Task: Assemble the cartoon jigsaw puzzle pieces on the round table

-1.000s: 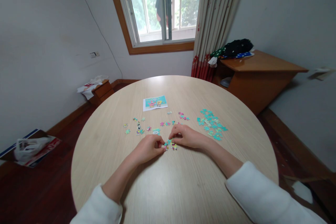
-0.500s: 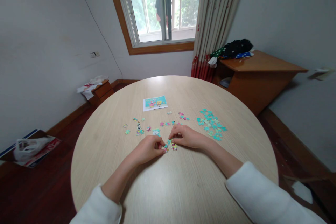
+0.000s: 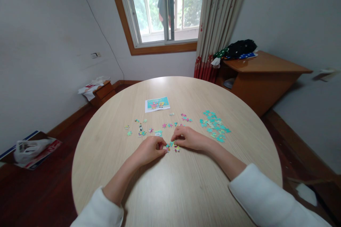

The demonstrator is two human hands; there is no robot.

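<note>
On the round wooden table (image 3: 170,191), my left hand (image 3: 151,150) is closed, thumb and forefinger pinching a small jigsaw puzzle piece (image 3: 168,148). My right hand (image 3: 190,137) has its fingertips pressed onto another puzzle piece (image 3: 172,143) just to the right of it. A yellow and dark puzzle piece (image 3: 176,148) lies below the right fingertips. Between and beyond the hands sits a teal piece with a white shape (image 3: 158,133). Exact joints between the pieces under my fingers are too small to make out.
A printed picture card (image 3: 157,104) lies farther back. Loose pieces (image 3: 140,127) are scattered left of centre, pink ones (image 3: 183,117) behind my right hand. A pile of teal pieces (image 3: 214,126) spreads at the right. A wooden desk (image 3: 266,67) stands beyond the table.
My left hand has shifted very slightly up with its piece, closer to the pieces by the right fingertips. The right hand stays in place.
</note>
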